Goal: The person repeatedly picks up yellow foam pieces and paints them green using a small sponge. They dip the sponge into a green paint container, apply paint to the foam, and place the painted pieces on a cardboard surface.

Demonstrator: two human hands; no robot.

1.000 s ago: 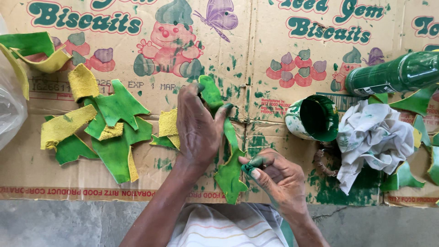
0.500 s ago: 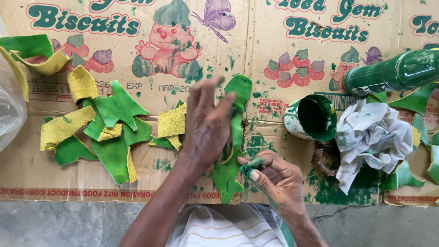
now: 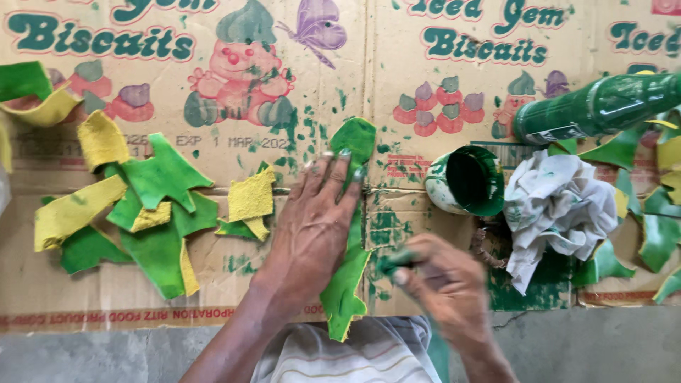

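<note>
My left hand [image 3: 312, 220] lies flat, fingers spread, pressing a long green painted piece [image 3: 347, 234] down on the flattened cardboard [image 3: 397, 92]. The piece runs from above my fingertips down to the cardboard's near edge. My right hand [image 3: 440, 291] is blurred and pinches a small green-stained applicator [image 3: 389, 261] just right of the piece. A small cup of green paint [image 3: 468, 179] lies tipped to the right, above my right hand.
A pile of green and yellow cut pieces [image 3: 142, 206] lies at the left. A crumpled white rag [image 3: 560, 206] sits right of the cup, and a green bottle [image 3: 596, 106] lies behind it. More green scraps [image 3: 660, 213] crowd the right edge.
My left hand has laid the green piece flat and now presses it down. My right hand has shifted up and right with the applicator.
</note>
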